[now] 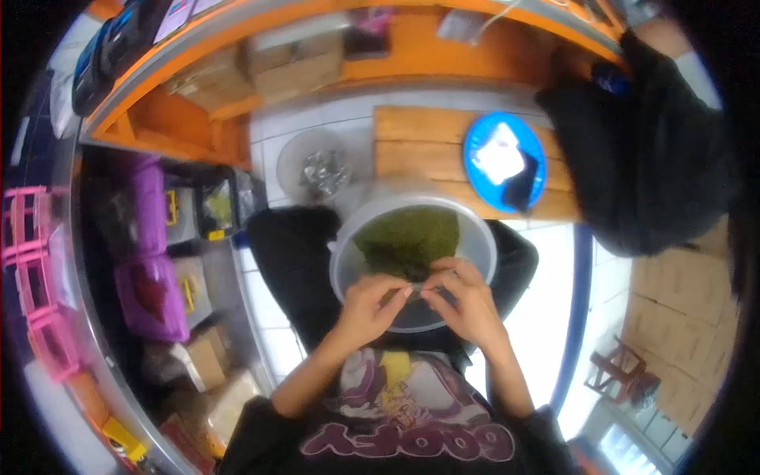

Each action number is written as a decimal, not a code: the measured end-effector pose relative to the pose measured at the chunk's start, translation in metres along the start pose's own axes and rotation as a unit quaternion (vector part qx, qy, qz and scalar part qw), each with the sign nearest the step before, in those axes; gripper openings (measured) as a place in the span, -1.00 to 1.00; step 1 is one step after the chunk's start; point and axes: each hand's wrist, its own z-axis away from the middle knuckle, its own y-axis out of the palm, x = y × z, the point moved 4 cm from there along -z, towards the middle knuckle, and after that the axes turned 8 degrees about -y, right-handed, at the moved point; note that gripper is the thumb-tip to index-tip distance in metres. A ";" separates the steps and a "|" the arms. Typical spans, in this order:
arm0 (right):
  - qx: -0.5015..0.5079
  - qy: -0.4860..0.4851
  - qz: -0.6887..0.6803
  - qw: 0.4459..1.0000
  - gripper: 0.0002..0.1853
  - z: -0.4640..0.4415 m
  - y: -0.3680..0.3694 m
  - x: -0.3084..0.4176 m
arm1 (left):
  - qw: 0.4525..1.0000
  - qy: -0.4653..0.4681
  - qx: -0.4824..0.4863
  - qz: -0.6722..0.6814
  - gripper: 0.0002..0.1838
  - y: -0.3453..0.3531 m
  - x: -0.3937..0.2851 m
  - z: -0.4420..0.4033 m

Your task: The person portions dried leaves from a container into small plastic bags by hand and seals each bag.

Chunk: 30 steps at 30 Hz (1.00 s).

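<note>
A round, pale translucent tub sits between the person's dark-clothed knees, with a mass of green material inside it. Over the tub's near part, my left hand and my right hand are close together, thumbs and fingertips pinched. A small thing seems to lie between the fingertips of both hands, but it is too small and blurred to name.
Behind the tub is a wooden bench bearing a blue tray with white and black items. A clear container of shiny pieces stands left of it. A dark-clothed person is at right. Purple bins stand left.
</note>
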 end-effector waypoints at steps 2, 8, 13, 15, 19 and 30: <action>0.013 0.060 -0.080 0.995 -0.76 0.002 0.002 -0.002 | 0.999 0.035 0.004 -0.008 -0.89 0.000 -0.004 0.001; -0.014 0.076 -0.226 0.971 -0.56 0.004 0.003 0.001 | 0.998 0.061 0.004 0.010 -0.93 -0.016 -0.027 0.005; -0.260 0.082 -0.307 0.912 -0.57 0.005 -0.059 -0.014 | 0.946 -0.035 -0.256 0.194 -0.84 -0.102 -0.033 -0.014; -0.317 0.045 -0.224 0.920 -0.68 -0.005 -0.083 -0.045 | 0.931 -0.020 -0.332 0.150 -0.75 -0.132 -0.022 -0.038; -0.277 0.139 -0.103 0.945 -0.84 -0.039 -0.074 -0.166 | 0.945 -0.057 -0.310 0.085 -0.61 -0.150 0.073 -0.096; -0.092 0.245 0.318 0.911 -0.81 -0.068 0.001 -0.305 | 0.909 -0.160 -0.359 0.142 -0.64 -0.131 0.103 0.002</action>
